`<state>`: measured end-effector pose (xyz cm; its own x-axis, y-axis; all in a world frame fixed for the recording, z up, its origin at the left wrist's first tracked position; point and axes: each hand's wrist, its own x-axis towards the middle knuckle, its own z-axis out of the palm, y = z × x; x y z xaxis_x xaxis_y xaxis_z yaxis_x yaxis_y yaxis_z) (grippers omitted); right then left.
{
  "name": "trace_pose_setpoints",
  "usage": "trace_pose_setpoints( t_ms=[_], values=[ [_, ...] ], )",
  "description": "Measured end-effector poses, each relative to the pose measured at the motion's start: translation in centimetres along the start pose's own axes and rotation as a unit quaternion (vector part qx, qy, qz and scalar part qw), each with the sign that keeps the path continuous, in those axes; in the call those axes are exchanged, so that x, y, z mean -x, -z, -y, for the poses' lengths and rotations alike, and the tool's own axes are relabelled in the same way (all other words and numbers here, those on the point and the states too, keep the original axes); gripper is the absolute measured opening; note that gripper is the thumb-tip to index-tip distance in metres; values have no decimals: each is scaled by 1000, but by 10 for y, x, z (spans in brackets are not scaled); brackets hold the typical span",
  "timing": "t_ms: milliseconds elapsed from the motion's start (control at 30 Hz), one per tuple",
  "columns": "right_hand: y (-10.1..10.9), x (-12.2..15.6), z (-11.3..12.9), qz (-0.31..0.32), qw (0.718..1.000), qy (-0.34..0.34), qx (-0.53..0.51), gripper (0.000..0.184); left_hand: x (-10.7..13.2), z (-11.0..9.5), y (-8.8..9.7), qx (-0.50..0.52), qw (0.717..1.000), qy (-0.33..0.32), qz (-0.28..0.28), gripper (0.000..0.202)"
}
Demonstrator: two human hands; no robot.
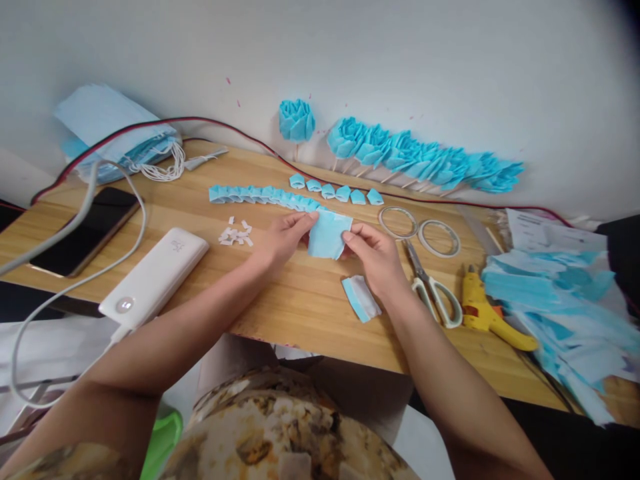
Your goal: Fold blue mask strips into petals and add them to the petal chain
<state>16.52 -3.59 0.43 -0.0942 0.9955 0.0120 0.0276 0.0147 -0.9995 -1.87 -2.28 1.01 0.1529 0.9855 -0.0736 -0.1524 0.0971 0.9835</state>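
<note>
A square piece of light blue mask fabric (pixel 329 235) is held up above the table between both hands. My left hand (pixel 286 239) pinches its upper left corner, and my right hand (pixel 376 253) grips its right edge with the thumb on the front. Below my right hand lies a blue-and-white fabric piece (pixel 361 299). Just beyond the hands runs a row of overlapping folded blue petals (pixel 260 195), its right end close behind the held square. Several separate folded petals (pixel 343 193) sit farther back. Small white scraps (pixel 236 233) lie left of my left hand.
Blue fabric flowers on sticks (pixel 400 150) lean on the wall. Right are tape rolls (pixel 439 239), scissors (pixel 436 293), a yellow glue gun (pixel 487 313) and fabric offcuts (pixel 545 287). Left are a mask stack (pixel 120 127), a phone (pixel 87 230), a power bank (pixel 155 277) and cables.
</note>
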Motion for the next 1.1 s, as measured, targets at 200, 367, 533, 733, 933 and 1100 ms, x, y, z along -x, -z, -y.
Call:
trace_pose_setpoints(
  t_ms=[200,367,533,733,933,1100],
  values=[
    [0,0,-1,4,1000,4,6,20,-1,2,0,22,1000,9,20,42],
    [-1,0,2,7,1000,-3,-14,25,-1,1,2,14,999,26,28,31],
    [-3,2,7,27,999,-5,-22,28,-1,1,3,23,1000,10,10,28],
    [-2,1,4,50,999,-10,15,18,-2,2,3,16,1000,-12,6,22],
    [-2,1,2,61,997,-3,40,14,-3,8,0,-45,995,-88,-25,20],
    [-1,1,2,80,995,9,55,14,-2,5,-1,-81,991,-99,-50,19]
  ],
)
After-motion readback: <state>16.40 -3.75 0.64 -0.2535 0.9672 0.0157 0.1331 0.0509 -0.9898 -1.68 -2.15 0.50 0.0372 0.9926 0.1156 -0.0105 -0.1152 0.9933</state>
